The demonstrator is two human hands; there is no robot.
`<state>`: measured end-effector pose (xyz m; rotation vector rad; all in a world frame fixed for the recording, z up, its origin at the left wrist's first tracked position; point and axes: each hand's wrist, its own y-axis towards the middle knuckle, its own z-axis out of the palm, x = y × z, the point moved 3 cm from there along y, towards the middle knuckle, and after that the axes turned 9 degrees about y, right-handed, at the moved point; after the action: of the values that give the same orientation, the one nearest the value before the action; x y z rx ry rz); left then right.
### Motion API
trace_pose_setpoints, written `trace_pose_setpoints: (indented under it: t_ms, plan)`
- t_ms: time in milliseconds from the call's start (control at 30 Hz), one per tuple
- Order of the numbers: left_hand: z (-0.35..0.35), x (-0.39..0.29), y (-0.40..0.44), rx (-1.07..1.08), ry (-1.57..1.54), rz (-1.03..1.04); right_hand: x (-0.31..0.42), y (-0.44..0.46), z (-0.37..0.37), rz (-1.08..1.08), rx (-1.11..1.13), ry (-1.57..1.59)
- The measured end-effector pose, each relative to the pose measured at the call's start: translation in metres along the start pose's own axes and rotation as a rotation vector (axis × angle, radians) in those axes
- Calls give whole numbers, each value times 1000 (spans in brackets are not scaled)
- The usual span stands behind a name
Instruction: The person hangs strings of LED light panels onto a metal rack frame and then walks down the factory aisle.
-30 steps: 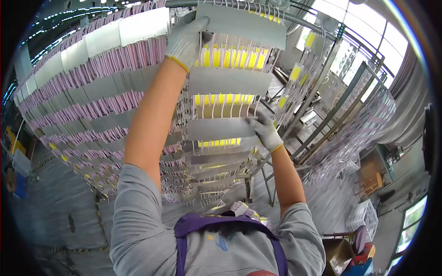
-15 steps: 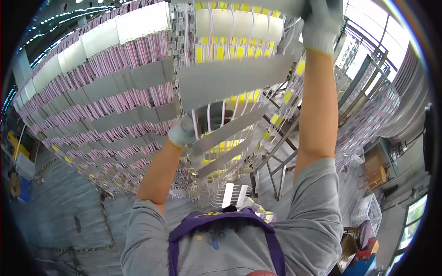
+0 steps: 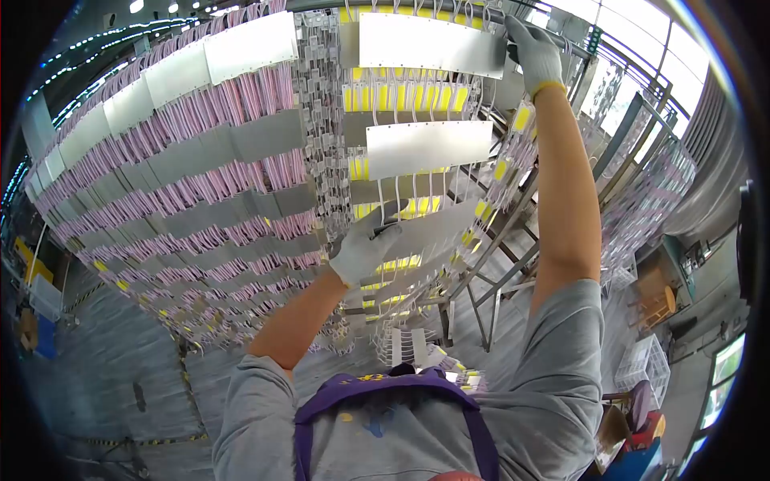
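My right hand (image 3: 533, 60), in a white glove with grey-coated fingers, is raised to the horizontal rail (image 3: 561, 42). Its fingers curl by the right end of a flat silvery panel (image 3: 433, 44) that hangs there; what they hold is hidden. Below it, joined by white cords, hangs a second panel (image 3: 429, 150). My left hand (image 3: 362, 250), gloved the same way, is closed at the upper left edge of a lower, tilted panel (image 3: 433, 232), near the cords. Behind these panels hang rows of yellow-marked pieces (image 3: 409, 98).
To the left, a long rack of hanging panels (image 3: 176, 76) with bundled pinkish cords fills the view. A metal frame (image 3: 489, 301) stands at the right, with more hanging strands (image 3: 642, 208) beyond. A white crate (image 3: 643, 370) and wooden stool (image 3: 654, 306) are on the floor.
The top panels have swung from a blurred tilt to hanging nearly straight. My right hand has come down slightly into view at the rail; my left hand has moved right and a little lower.
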<state>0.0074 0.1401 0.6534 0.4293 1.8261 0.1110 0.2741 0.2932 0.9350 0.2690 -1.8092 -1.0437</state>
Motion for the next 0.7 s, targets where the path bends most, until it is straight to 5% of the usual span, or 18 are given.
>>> trace_pose_setpoints:
  t_ms: [33,100,133,167,200,233,300,333,467,500,700]
  plan:
    - [0,4,0,-14,-113,-50,-15,-1,0,182,85,393]
    - [-7,-11,-7,-27,-93,-16,-6,-43,-11,328,173,149]
    - [-9,-12,-9,-49,-112,13,-39,-50,-13,-231,370,-113]
    - [-13,-12,-10,-71,-129,43,-54,-67,-11,-209,593,53]
    - [-17,-5,-10,-78,-82,12,-69,-84,-10,-143,815,217]
    - [-21,-1,-11,-79,-87,18,-55,-118,-6,556,973,800]
    - [-30,1,-10,-181,-31,2,-31,-120,-15,367,1031,597]
    - [-34,-5,-4,-222,-151,109,-11,-112,-13,145,944,538]
    - [-61,-61,33,-390,-241,199,40,-40,8,-178,647,675]
    - [-66,-74,48,-392,-358,237,36,-21,22,-147,463,765]
    - [-74,-27,106,-480,-165,178,31,-34,35,55,66,28]
